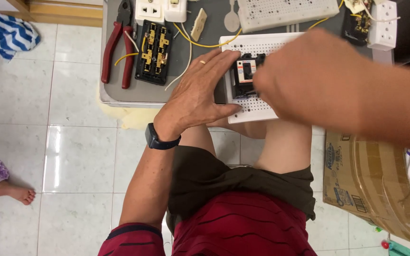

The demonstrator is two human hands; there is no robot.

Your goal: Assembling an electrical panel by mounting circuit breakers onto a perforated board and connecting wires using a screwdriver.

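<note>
My left hand [200, 92] lies flat with spread fingers on the left edge of a white perforated board [257, 110], pressing it down; a ring is on one finger and a dark watch on the wrist. A black circuit breaker [245, 75] sits on the board just right of my left fingers. My right hand [309, 78] is blurred, close to the camera, and covers the breaker's right side; whether it holds anything is hidden.
A grey tray table [119, 92] carries red-handled pliers [117, 47], a black terminal block with brass contacts [153, 51], white sockets [149, 10], yellow wires and a second perforated board [285, 12]. A cardboard box [371, 180] stands at right. Another person's foot [13, 192] rests at left.
</note>
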